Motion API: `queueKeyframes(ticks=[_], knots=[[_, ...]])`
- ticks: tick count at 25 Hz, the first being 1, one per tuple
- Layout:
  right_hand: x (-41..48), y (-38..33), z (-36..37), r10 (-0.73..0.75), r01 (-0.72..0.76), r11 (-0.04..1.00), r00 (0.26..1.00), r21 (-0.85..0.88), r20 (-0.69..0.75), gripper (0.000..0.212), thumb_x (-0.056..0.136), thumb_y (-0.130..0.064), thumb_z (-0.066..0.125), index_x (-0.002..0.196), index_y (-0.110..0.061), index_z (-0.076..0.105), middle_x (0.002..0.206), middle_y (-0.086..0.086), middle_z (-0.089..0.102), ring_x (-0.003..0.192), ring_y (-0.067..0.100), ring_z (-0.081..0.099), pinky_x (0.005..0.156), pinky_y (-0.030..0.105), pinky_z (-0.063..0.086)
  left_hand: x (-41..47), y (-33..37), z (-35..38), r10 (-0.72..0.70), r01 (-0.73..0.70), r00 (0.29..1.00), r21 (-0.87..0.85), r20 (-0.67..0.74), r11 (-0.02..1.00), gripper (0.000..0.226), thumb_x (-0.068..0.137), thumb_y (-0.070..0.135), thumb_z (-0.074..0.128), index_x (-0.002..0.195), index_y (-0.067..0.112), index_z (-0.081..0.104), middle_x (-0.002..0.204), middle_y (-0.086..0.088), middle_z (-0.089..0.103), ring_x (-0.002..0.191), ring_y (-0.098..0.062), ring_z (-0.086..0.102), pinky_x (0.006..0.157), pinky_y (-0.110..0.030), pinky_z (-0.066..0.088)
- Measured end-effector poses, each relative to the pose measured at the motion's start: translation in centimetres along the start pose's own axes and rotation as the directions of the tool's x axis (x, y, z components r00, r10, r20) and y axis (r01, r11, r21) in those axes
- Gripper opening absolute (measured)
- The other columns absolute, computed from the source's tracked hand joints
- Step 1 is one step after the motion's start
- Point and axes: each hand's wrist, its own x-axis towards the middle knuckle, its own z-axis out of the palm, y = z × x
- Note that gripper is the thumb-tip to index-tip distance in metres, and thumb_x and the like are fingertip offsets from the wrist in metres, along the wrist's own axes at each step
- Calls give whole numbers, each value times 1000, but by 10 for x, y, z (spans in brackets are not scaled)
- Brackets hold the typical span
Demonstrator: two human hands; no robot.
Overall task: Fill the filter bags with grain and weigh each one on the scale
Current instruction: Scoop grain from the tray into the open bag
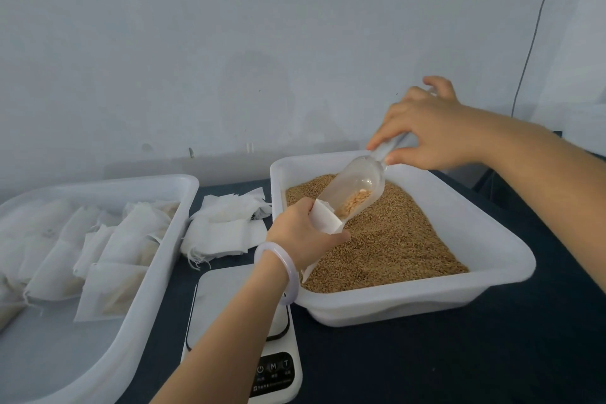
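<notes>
A white tray at centre right holds brown grain. My left hand grips a white filter bag over the grain, its mouth turned up. My right hand holds the handle of a clear plastic scoop, tilted down into the bag's mouth with a little grain left in it. A white digital scale sits at front centre, partly under my left forearm, with nothing on its platform.
A second white tray at left holds several filled filter bags. A loose pile of empty filter bags lies between the trays on the dark tabletop. A pale wall rises close behind.
</notes>
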Motion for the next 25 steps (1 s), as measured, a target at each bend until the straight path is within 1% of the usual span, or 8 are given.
queueKeyframes(ticks=[3, 6, 11, 15, 17, 19, 22, 25], knots=[[12, -10, -9, -82, 78, 985, 996, -155, -21, 27, 86, -39, 60, 113, -45, 62, 98, -12, 55, 120, 15, 33, 110, 46, -13, 0, 0, -1, -19, 19, 1000, 11, -6, 1000, 47, 66, 48, 79, 97, 26, 50, 87, 12, 57, 78, -7, 56, 68, -28, 50], [15, -15, -12, -123, 114, 975, 992, -190, -40, 30, 87, -36, 61, 116, -43, 62, 94, -13, 53, 118, 13, 31, 108, 49, -21, 1, 1, -1, -31, 32, 999, 52, -11, 998, 50, 67, 50, 77, 99, 25, 48, 86, 13, 55, 79, -9, 56, 69, -30, 50], [14, -13, -15, -126, 108, 975, 988, -192, -85, 29, 85, -37, 63, 113, -44, 63, 97, -13, 58, 121, 13, 29, 105, 51, -24, -1, 1, -1, -34, 35, 999, 18, -18, 999, 46, 70, 51, 74, 98, 27, 47, 85, 14, 54, 75, -2, 54, 62, -26, 47], [6, 13, -9, 109, -108, 993, 994, 37, -17, 24, 83, -40, 64, 104, -51, 60, 100, -16, 60, 128, 15, 27, 109, 50, -19, -1, 0, -2, -66, 64, 998, -89, -21, 994, 38, 78, 45, 69, 103, 24, 50, 89, 8, 59, 76, -10, 60, 59, -28, 53], [-8, 34, 8, 311, -316, 942, 949, 114, 54, 21, 84, -44, 63, 102, -52, 58, 111, -16, 61, 131, 20, 31, 112, 53, -10, -1, -1, -2, -73, 62, 996, -173, -57, 983, 28, 83, 40, 66, 99, 24, 49, 90, 2, 60, 76, -12, 60, 54, -23, 51], [-22, 43, 38, 449, -462, 881, 885, 107, 122, 21, 85, -48, 60, 106, -49, 58, 122, -14, 59, 130, 22, 37, 114, 55, -3, -1, -2, -2, -66, 35, 994, -318, -88, 947, 19, 87, 34, 63, 97, 24, 50, 88, -1, 65, 78, -18, 64, 57, -25, 54], [-37, 18, 97, 424, -444, 896, 870, 22, 252, 26, 84, -56, 57, 109, -49, 57, 119, -19, 60, 129, 20, 41, 109, 60, -11, -3, -1, -2, -25, -11, 997, -470, -70, 882, 5, 92, 26, 58, 96, 26, 55, 71, 7, 70, 74, -17, 66, 68, -37, 56], [-42, -6, 130, 396, -462, 880, 841, 108, 367, 19, 85, -52, 58, 103, -48, 57, 121, -17, 60, 133, 22, 36, 108, 63, -14, -3, 0, -3, -2, -45, 996, -519, -91, 853, 5, 96, 22, 53, 95, 21, 58, 69, 9, 70, 71, -11, 64, 66, -29, 55]])
